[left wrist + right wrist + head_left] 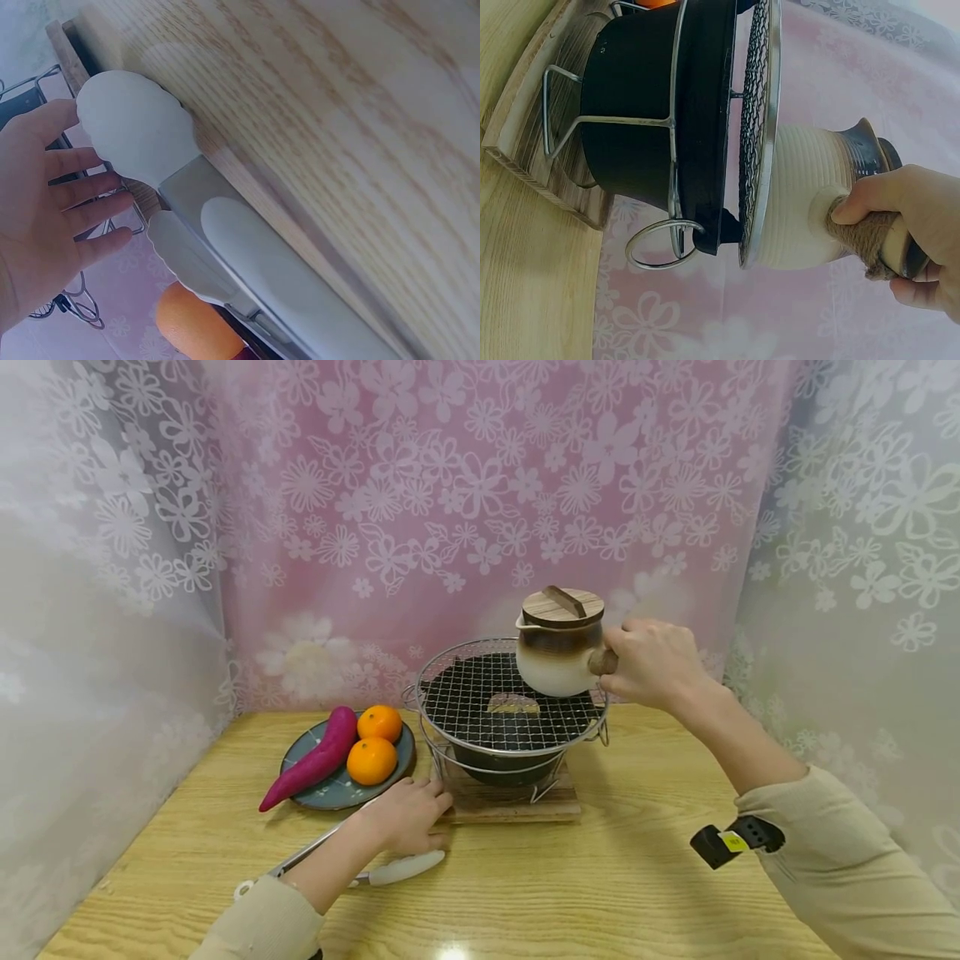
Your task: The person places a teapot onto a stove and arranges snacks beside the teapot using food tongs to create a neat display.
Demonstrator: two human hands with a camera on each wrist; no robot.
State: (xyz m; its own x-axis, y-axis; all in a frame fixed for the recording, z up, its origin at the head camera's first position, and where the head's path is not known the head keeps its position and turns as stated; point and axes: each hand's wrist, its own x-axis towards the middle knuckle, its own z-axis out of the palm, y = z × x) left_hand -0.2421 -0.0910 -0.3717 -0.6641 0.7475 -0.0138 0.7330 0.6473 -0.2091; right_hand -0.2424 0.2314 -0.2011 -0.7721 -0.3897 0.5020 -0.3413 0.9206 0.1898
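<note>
My right hand grips the rope-wrapped side handle of a cream-and-brown ceramic teapot. The pot is upright, with a round wooden lid on top. In the head view it overlaps the right back part of the wire grill mesh; in the right wrist view its base sits close against the mesh rim. My left hand, fingers loosely extended and holding nothing, hovers around the tongs at the front left of the stove. The tongs have pale scalloped tips and metal arms.
Under the mesh stands a black round stove in a wire frame, on a wooden board. Left of it, a blue-grey plate bears a purple sweet potato and two oranges. A floral curtain surrounds the table.
</note>
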